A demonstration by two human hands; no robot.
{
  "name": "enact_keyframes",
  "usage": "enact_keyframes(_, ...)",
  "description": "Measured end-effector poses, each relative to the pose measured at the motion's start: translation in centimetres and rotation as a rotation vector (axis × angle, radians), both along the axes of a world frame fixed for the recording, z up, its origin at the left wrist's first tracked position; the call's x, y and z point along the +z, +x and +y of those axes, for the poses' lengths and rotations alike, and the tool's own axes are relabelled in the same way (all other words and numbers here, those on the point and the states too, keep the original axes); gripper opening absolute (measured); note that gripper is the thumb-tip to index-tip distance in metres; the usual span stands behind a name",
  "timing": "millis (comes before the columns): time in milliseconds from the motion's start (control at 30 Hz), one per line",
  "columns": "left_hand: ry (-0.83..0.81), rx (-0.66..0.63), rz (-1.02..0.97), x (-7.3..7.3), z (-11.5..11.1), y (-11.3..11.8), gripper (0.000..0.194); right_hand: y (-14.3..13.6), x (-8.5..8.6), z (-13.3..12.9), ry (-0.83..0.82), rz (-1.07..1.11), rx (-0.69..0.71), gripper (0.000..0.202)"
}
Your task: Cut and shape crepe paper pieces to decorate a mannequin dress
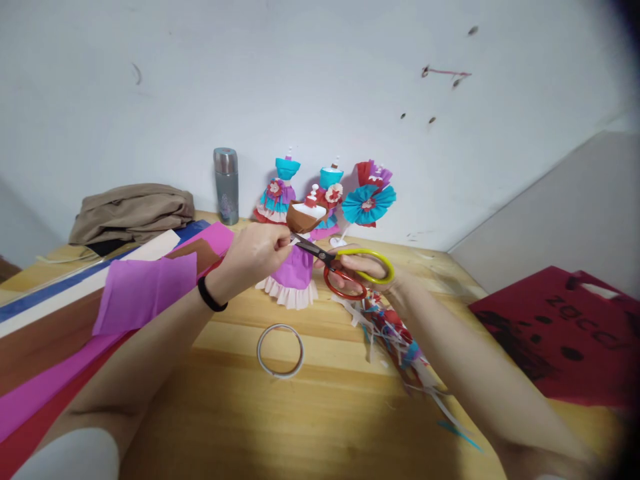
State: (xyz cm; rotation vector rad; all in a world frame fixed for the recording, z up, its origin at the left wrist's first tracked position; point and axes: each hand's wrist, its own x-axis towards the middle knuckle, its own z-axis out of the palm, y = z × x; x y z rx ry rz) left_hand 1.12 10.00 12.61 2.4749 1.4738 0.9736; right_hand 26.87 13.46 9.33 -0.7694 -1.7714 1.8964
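Grasping scissors by the yellow and red loops with the fingers of the right hand, at mid-view above the tabletop; clenching the fingers of the left hand at 9 o'clock from the scissors' pivot, right by the blade tips; cannot tell around what, if anything; beyond the blades, between 8 and 10 o'clock, the front dress, upright, brown above and purple below, partly covered by blades and left hand; at 11 and 12, two rear dresses, both partly blocked by the front dress; between 1 and 2, a flower dress; at 10, a flask near the wall; farther out, between 9 and 10, a heaped cloth; between 8 and 9, long papers, crossed by the left forearm; at 7, a tape ring, lying flat; between 4 and 5, scraps, strewn alongside the right forearm; between 3 and 4, well apart, a red bag.
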Motion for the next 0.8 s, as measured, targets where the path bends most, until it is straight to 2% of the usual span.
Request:
enact_keyframes(200, 0.03, -0.013, 0.008, -0.2, 0.2, -0.1, 0.022, 0.1, 0.5, 0.0, 0.095, -0.038, -0.018, 0.052)
enact_keyframes(600, 0.077, -0.017, 0.023, -0.4, 0.3, -0.3, 0.02, 0.5, -0.7, 0.8, 0.137, 0.003, 0.052, 0.042)
enact_keyframes(800, -0.096, -0.153, 0.184, 0.5, 0.2, -1.2, 0.021, 0.6, -0.4, 0.6, 0.059, -0.019, 0.158, 0.049)
